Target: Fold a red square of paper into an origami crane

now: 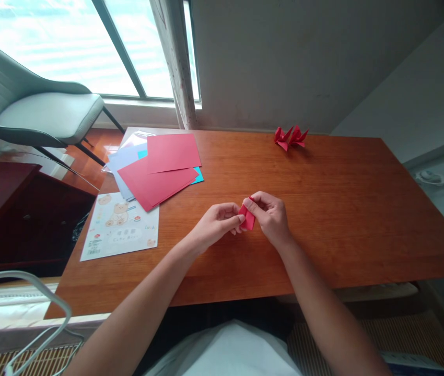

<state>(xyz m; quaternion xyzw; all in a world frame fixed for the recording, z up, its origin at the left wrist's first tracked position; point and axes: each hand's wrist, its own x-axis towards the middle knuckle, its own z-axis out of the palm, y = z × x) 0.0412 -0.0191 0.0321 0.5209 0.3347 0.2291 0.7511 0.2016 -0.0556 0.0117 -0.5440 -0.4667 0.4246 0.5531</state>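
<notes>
A small folded piece of red paper (pixel 249 221) is held between both hands above the middle of the wooden table. My left hand (pixel 222 219) pinches its left side between thumb and fingers. At its top right, my right hand (pixel 269 211) grips the upper edge, thumb over the front. Fingers cover part of the folds. Two finished-looking red origami figures (pixel 290 138) with pointed tips stand together near the table's far edge, away from both hands.
Red paper sheets (pixel 173 152) overlap blue and pale ones at the table's (pixel 347 209) left. Nearer lies a printed bear sheet (pixel 122 224). A pale chair (pixel 49 115) stands by the window, and a white cable (pixel 49 292) loops at lower left.
</notes>
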